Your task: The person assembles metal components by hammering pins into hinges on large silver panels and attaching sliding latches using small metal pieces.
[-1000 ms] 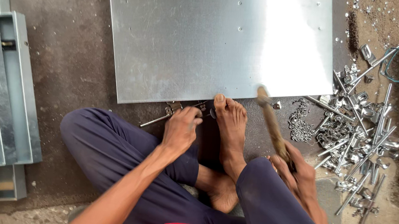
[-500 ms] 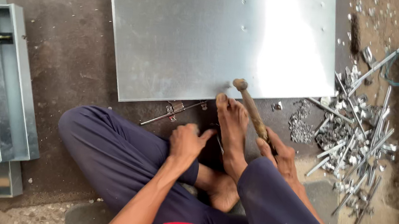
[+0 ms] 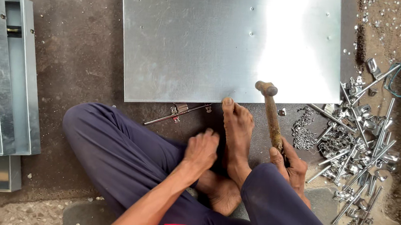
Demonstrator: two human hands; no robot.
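I sit cross-legged on the floor in dark blue trousers. My right hand (image 3: 290, 166) grips the wooden handle of a hammer (image 3: 269, 111), whose metal head rests at the near edge of a large shiny metal sheet (image 3: 205, 42). My left hand (image 3: 201, 149) hovers with curled fingers beside my bare foot (image 3: 237, 129), holding nothing that I can see. The toes of that foot press on the sheet's near edge. A thin metal rod with small hinge pieces (image 3: 178, 113) lies on the floor just in front of the sheet, left of the foot.
A heap of metal bolts, rods and brackets (image 3: 358, 137) lies on the floor at the right, with a small chain pile (image 3: 303, 134) nearer the hammer. Folded grey metal channels (image 3: 5, 80) are stacked at the left. A blue-green wire loop (image 3: 400, 79) lies far right.
My left hand has pulled back from the rod and hinge pieces toward my leg. The hammer has swung from raised over the foot to the sheet's edge on the right.
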